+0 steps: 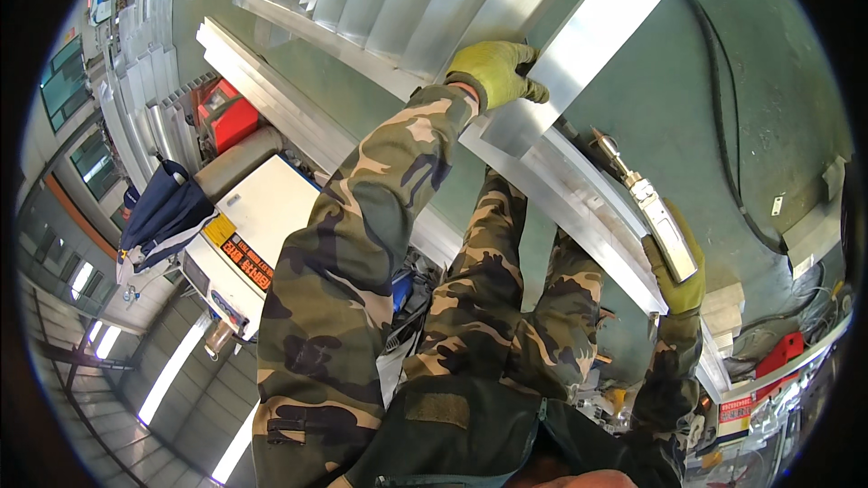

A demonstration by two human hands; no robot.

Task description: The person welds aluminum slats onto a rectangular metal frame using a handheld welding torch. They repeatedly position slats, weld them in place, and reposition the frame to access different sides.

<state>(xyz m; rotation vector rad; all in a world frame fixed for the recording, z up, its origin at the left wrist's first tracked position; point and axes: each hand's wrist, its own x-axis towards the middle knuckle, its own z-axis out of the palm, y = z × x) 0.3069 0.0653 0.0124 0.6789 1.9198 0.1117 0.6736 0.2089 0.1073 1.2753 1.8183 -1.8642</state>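
Note:
My left hand (495,75), in a yellow-green work glove, grips the left edge of a wide silvery metal profile (604,36). Its thumb and a finger show against the metal; the other fingers are partly hidden. The profile's near end meets a long metal rail (579,208) that slants down to the right. To the right of that rail, my gloved right hand (685,285) is closed around a handheld welding gun (665,228) with a pale metal body. The gun's narrow copper-coloured nozzle points up and left, towards the joint but apart from it.
Several metal profiles (380,0) lie side by side at the far left. A black cable (721,99) runs over the green surface (787,63) on the right. At left stand a white machine cabinet (267,203), a red case (231,117) and a dark blue jacket (167,208).

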